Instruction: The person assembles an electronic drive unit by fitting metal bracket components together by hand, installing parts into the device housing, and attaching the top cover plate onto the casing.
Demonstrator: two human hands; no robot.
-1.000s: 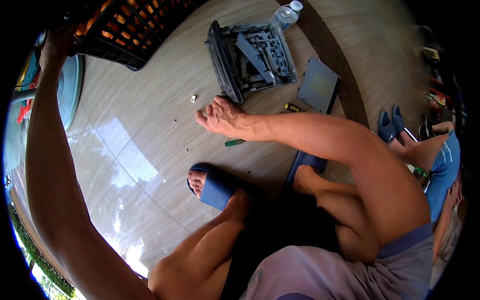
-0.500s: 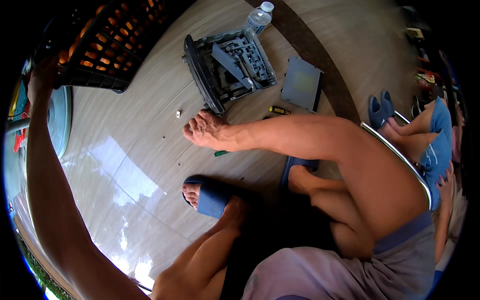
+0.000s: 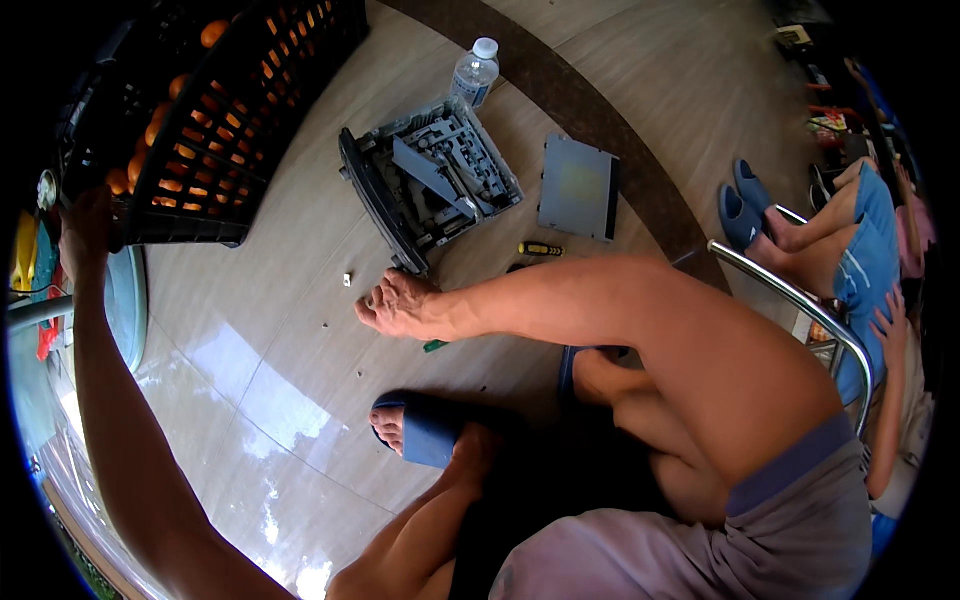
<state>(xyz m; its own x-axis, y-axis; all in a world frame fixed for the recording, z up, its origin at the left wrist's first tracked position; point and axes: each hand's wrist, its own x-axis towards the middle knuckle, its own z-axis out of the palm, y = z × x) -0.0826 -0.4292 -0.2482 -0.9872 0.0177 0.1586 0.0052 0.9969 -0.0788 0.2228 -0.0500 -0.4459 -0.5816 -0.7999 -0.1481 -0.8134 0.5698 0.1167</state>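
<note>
In deep shadow, my left hand [image 3: 88, 228] is beside the lower corner of a black plastic crate [image 3: 190, 230] holding orange fruit [image 3: 155, 130]. A small silvery round thing [image 3: 47, 188] shows near its fingers, whose grip is too dark to make out. My right hand [image 3: 398, 305] has its fingers curled; whatever they hold is hidden. It lies by the near corner of an opened grey electronic unit [image 3: 440, 175] with a black front panel [image 3: 375, 200]. Beneath my right wrist, a small green piece [image 3: 435, 346] peeks out. A yellow-and-black screwdriver handle [image 3: 541, 248] lies near the forearm.
A grey flat metal box or cover [image 3: 578, 188] lies right of the unit; a clear bottle [image 3: 474, 72] stands behind it. Small white and dark bits dot the tiled floor [image 3: 250, 330]. My slippered foot [image 3: 420, 430] is below. At right are another person's legs [image 3: 820, 210] and a metal chair frame [image 3: 800, 290].
The view has tilted, so the unit, crate and both hands appear lower, and more of the crate shows. Both hands keep about the same places relative to the crate and unit.
</note>
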